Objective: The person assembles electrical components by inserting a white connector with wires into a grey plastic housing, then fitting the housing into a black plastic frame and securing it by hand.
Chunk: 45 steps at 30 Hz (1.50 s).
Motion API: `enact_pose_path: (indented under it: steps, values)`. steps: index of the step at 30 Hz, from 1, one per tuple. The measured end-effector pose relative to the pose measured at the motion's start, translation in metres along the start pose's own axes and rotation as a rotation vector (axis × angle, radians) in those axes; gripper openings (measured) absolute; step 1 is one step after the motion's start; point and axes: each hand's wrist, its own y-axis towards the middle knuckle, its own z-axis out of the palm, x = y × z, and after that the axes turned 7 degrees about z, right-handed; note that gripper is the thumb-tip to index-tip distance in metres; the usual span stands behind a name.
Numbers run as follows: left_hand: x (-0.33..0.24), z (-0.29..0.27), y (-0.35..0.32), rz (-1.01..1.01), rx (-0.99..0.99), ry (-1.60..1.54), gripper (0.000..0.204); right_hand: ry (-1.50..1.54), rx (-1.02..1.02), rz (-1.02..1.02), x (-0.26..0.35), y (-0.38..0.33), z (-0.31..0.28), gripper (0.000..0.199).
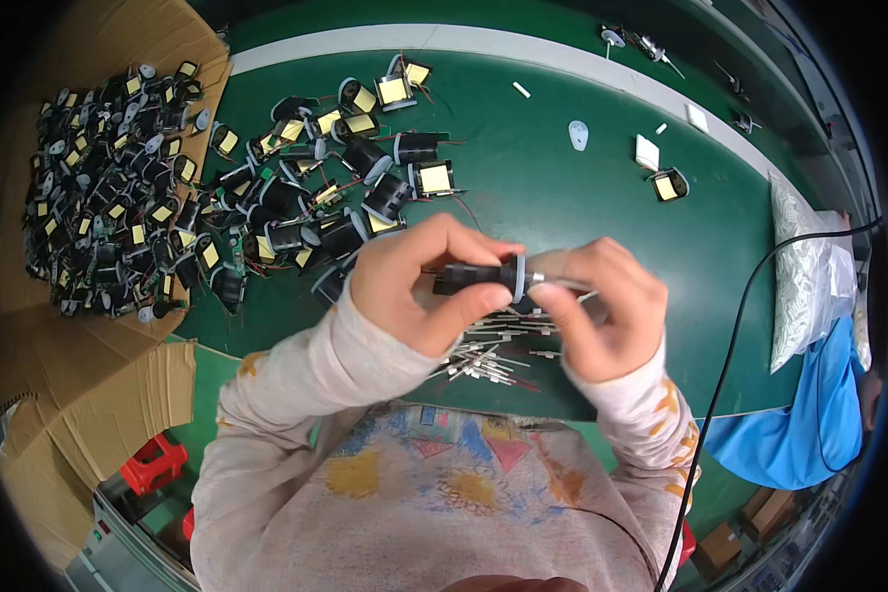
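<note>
My left hand (405,281) is closed around a black cylindrical part (471,278), thumb below and fingers above. A grey disc-like flange (520,279) caps its right end, and the part lies roughly level above the table. Facing that flange, my right hand (612,306) pinches a thin pale piece (538,278) between thumb and fingers. Its tip meets the flange; whether it goes inside cannot be made out. Under both hands lies a loose heap of thin white leads (483,357) with small white ends, partly hidden by my fingers.
Several similar black parts (365,158) with yellow pads and wires spread over the green table's left side. A cardboard box (202,59) full of them stands farther left. At right are a white block (646,152), a black cable (738,326), plastic bags (799,276) and blue cloth (809,424).
</note>
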Motion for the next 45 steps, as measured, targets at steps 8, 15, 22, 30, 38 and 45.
enact_pose_path:
  steps: [8,15,22,30,38,45]
  values:
    - [-0.003,-0.008,0.067,-0.272,0.167,-0.169,0.012,0.312,-0.173,0.333,-0.030,0.024,-0.009,0.014]
    - [0.020,-0.028,0.199,-0.211,0.037,0.618,0.023,0.339,-0.281,0.389,-0.079,0.032,-0.031,0.039]
    - [0.024,-0.043,0.193,0.172,0.594,1.235,0.021,0.262,-0.159,0.465,-0.080,0.017,-0.038,0.045]
    - [0.062,-0.083,0.104,0.635,0.888,1.477,0.017,-0.117,0.245,0.201,-0.060,0.000,-0.011,0.023]
    - [0.068,-0.082,0.110,0.812,0.976,1.409,0.018,-0.339,0.219,-0.023,-0.059,-0.014,0.046,0.017]
    - [0.018,-0.076,0.095,0.534,0.568,1.139,0.031,-0.491,0.149,-0.020,-0.067,-0.020,0.051,0.017]
